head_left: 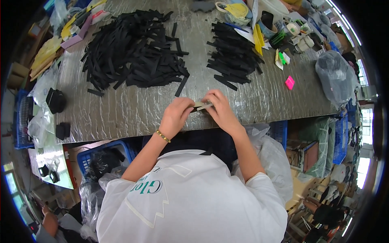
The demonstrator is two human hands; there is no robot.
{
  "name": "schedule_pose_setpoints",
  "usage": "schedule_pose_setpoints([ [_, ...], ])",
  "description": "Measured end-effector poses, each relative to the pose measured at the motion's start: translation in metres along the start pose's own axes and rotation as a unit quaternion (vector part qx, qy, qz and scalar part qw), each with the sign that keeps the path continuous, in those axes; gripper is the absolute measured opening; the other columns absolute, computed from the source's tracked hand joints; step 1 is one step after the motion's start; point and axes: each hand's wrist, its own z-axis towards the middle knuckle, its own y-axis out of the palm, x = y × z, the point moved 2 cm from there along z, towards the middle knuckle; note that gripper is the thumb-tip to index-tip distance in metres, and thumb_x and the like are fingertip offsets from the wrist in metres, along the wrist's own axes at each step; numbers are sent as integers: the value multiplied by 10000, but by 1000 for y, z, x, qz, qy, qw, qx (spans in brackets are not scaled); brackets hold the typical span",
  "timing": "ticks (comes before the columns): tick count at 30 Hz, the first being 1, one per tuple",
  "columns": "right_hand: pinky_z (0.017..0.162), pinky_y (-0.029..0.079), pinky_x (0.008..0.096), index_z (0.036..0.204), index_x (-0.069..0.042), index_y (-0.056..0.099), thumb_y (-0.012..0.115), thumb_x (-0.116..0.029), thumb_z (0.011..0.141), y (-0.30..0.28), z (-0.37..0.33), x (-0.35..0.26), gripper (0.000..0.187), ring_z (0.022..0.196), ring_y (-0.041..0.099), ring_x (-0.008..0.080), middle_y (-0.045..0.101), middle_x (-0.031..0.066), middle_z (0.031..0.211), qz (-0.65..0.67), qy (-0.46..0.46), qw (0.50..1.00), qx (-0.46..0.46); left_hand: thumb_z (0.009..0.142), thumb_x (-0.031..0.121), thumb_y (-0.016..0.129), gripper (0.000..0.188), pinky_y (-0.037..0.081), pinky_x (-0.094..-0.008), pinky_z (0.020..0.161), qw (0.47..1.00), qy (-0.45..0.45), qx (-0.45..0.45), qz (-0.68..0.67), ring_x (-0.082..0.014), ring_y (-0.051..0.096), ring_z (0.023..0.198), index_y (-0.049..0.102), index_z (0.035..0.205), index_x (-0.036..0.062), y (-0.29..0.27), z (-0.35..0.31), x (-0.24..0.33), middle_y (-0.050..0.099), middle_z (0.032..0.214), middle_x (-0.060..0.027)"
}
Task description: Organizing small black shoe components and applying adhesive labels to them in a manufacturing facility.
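Both my hands meet just above the table's near edge. My left hand [176, 115] is closed in a pinch on a short black strip [195, 109], whose end shows past the fingertips. A narrow pale strip [205, 107] lies slantwise across the gap between the hands, and my right hand [221, 112] pinches it. Whether the two strips are joined I cannot tell, as fingers cover part of them. Beyond my left hand lies a large heap of black strips [133, 52]. A smaller pile of black strips [233, 54] lies beyond my right hand.
The table [198, 56] has a shiny, wrinkled covering. Right of the piles are a pink sticky-note pad [289, 83], a cluttered group of containers and a stuffed plastic bag [334, 77]. Black blocks [56, 101] stand at the left edge. A blue basket [85, 158] sits below the table.
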Motion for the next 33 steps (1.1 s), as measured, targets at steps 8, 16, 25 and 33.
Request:
schedule_pose_setpoints([
  [8, 857, 425, 399, 1069, -54, 666, 677, -196, 884, 8, -25, 6, 233, 1029, 566, 287, 599, 74, 1136, -119, -55, 991, -19, 871, 36, 665, 90, 505, -430, 709, 988, -84, 107, 75, -357, 629, 828, 627, 952, 39, -11, 22, -10, 639, 917, -134],
  [16, 853, 431, 409, 1082, -48, 690, 687, -212, 876, -23, -16, 53, 264, 1028, 562, 275, 599, 66, 1143, -256, 9, 962, 94, 859, 60, 658, 50, 531, -413, 747, 973, -23, 94, 211, -298, 629, 873, 631, 899, 47, 12, 26, -25, 641, 913, -91],
  [25, 975, 407, 397, 1243, -86, 641, 704, -152, 842, 3, 19, 11, 411, 1152, 526, 293, 562, 71, 1260, -142, -41, 989, 16, 845, 14, 664, 133, 519, -418, 802, 996, -9, 13, 84, -348, 631, 915, 661, 978, 23, 8, 13, -18, 679, 988, -136],
  [33, 915, 411, 402, 1225, -79, 646, 687, -147, 867, 27, 13, 12, 366, 1090, 538, 277, 595, 66, 1155, -172, -36, 984, -21, 853, -14, 642, 145, 516, -417, 811, 998, -2, 22, 62, -363, 630, 958, 655, 996, 9, -2, 10, -10, 669, 976, -155],
])
